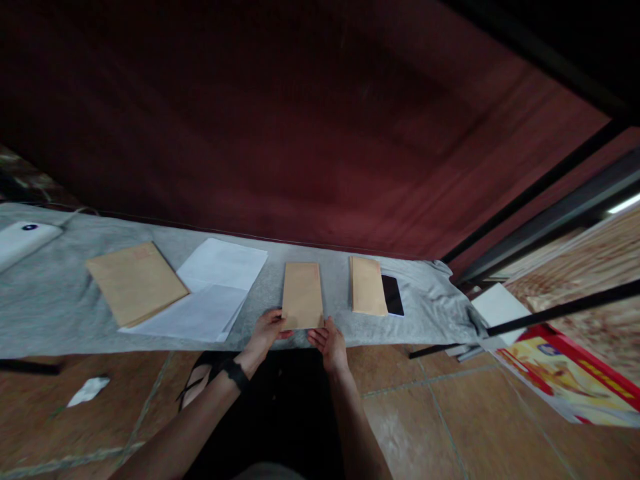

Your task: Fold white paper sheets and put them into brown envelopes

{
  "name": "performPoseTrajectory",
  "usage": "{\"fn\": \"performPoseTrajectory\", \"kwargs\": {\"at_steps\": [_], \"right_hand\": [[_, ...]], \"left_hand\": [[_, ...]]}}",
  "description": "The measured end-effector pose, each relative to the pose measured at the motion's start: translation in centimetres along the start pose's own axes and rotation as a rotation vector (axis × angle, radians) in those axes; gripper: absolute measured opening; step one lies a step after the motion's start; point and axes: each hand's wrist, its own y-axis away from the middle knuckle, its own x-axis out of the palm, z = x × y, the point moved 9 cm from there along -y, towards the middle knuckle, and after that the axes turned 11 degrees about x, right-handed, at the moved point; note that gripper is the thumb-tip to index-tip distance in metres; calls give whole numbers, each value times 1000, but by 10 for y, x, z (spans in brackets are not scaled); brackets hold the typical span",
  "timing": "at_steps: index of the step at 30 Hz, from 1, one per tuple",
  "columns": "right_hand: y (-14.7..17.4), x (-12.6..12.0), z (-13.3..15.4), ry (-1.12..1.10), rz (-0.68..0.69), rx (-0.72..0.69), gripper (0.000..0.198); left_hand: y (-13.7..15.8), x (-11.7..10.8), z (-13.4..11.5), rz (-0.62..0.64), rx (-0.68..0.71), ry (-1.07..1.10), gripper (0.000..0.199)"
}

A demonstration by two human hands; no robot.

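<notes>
Between my two hands is a brown paper envelope, its long sides pointing away from me over the grey cloth. My left hand grips its near left corner, thumb on top and fingers underneath. At the near right corner my right hand pinches the edge in the same way. To the right lies a small stack of brown envelopes, partly over a dark-screened phone. On the left, a stack of larger-looking brown envelopes overlaps folded white paper sheets.
A grey cloth covers the narrow table, with a dark red panel rising behind it. At the far left sits a white device with a cord. A red and yellow box stands at the right, and crumpled white paper lies on the tiled floor.
</notes>
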Motion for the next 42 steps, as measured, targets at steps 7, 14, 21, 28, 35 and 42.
{"fn": "performPoseTrajectory", "kwargs": {"at_steps": [7,14,21,28,35,42], "right_hand": [[1,0,3,-17,-15,7,36],[-1,-1,6,83,16,91,36],[-5,-6,9,190,-6,94,36],[-6,-19,13,238,-125,-16,38],[-9,-25,19,357,-141,-7,39],[-8,-22,23,389,-120,-20,39]], "left_hand": [[-4,3,-13,-10,107,-224,31],[15,62,-62,360,821,-1017,44],[0,95,-25,582,849,-1301,48],[-7,101,-31,592,931,-1339,49],[-20,112,-34,605,965,-1341,50],[-43,122,-33,614,968,-1363,50]]}}
